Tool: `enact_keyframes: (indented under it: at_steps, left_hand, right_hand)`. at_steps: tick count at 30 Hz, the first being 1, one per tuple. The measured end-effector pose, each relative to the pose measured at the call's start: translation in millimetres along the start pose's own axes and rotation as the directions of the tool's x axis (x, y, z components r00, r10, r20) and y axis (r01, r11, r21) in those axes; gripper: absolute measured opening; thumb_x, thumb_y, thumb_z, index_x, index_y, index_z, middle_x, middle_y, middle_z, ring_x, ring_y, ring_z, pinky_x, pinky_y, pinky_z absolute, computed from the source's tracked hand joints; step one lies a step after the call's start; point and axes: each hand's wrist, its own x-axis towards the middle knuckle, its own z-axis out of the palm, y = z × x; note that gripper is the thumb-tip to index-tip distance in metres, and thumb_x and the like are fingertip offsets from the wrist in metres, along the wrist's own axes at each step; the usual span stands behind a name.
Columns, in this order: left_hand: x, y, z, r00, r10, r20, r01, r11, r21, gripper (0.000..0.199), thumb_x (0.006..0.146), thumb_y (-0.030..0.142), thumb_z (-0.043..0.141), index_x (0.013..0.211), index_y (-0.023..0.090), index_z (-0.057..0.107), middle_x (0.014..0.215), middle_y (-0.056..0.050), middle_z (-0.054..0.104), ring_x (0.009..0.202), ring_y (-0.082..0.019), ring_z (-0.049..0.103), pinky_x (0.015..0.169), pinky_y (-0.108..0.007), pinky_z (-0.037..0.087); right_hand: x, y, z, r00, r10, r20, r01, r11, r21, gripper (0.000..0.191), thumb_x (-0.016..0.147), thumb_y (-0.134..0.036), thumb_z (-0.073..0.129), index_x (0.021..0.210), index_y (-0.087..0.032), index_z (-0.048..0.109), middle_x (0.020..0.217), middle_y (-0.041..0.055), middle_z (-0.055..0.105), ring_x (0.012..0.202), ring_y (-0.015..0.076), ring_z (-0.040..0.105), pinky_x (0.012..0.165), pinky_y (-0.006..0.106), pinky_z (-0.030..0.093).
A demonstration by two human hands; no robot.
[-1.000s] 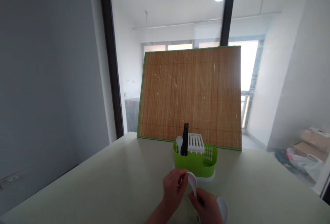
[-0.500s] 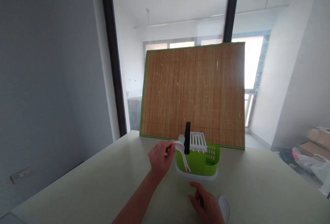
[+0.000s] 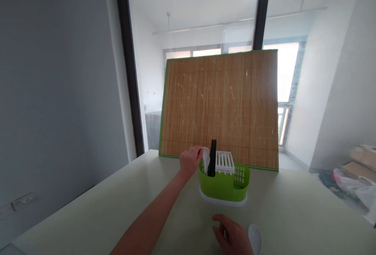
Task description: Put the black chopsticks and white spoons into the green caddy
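Observation:
My left hand (image 3: 190,160) pinches the bowl end of a white spoon (image 3: 205,160), whose handle points down inside the left compartment of a green caddy (image 3: 221,186) with a white base. Another spoon's pale bowl shows just behind it. Black chopsticks (image 3: 213,157) stand in the same part, beside a white slatted rack (image 3: 225,162) on the caddy's top. My right hand (image 3: 230,233) rests low over the table in front of the caddy, fingers curled but apart, holding nothing. A second white spoon (image 3: 255,238) lies on the table just right of it.
The pale table (image 3: 117,204) extends to both sides. A bamboo mat (image 3: 220,102) with green edging stands upright behind the caddy. Beyond it is a glass partition with dark frames. Boxes and plastic bags (image 3: 349,184) are on the floor at the right.
My left hand has moved up and away from me, bringing the spoon from in front of the caddy into its left compartment. My right hand has shifted slightly down and left.

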Motion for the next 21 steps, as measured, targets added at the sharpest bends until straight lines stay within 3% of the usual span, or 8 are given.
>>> enact_keyframes:
  at_steps: [9,15,18,21]
  left_hand:
    - [-18.4,4.4,27.5,0.974,-0.082,0.212,0.078,0.997,0.03,0.026,0.091,0.033,0.04,0.089,0.019,0.061,0.075,-0.002,0.067,0.063,-0.014,0.059,0.054,-0.021,0.033]
    - [-28.8,9.2,17.3,0.962,-0.134,0.237,0.139,0.99,-0.003,0.027,0.09,0.03,0.042,0.114,0.024,0.053,0.081,-0.001,0.067,0.069,-0.014,0.061,0.057,-0.022,0.036]
    - [-54.1,21.9,6.8,0.97,-0.132,0.203,0.163,0.976,-0.147,0.028,0.09,0.029,0.04,0.114,0.023,0.052,0.08,-0.001,0.066,0.069,-0.014,0.061,0.06,-0.022,0.038]
    - [-94.4,41.0,1.1,0.971,-0.102,0.217,0.167,0.938,-0.305,0.025,0.089,0.029,0.041,0.109,0.021,0.055,0.073,0.0,0.065,0.064,-0.013,0.059,0.059,-0.022,0.038]
  right_hand:
    - [-0.9,-1.8,-1.3,0.998,-0.041,0.039,0.042,0.999,-0.023,0.021,0.083,-0.027,0.049,0.101,-0.023,0.059,0.065,-0.0022,0.065,0.051,0.0129,0.06,0.053,0.02,0.042]
    - [-0.6,-4.9,-2.8,0.998,-0.041,0.039,0.042,0.999,-0.022,0.021,0.084,-0.027,0.047,0.1,-0.023,0.06,0.065,-0.0024,0.066,0.052,0.013,0.06,0.053,0.021,0.042]
    - [-0.6,-5.3,-3.2,0.999,-0.042,0.018,0.042,0.999,-0.013,0.02,0.084,-0.027,0.047,0.098,-0.024,0.06,0.064,-0.0024,0.066,0.052,0.0128,0.06,0.052,0.02,0.042]
    - [-1.1,-4.6,-2.1,0.998,-0.061,0.019,0.061,0.998,-0.008,0.019,0.084,-0.025,0.047,0.097,-0.024,0.06,0.067,-0.0025,0.067,0.052,0.0125,0.06,0.052,0.02,0.041]
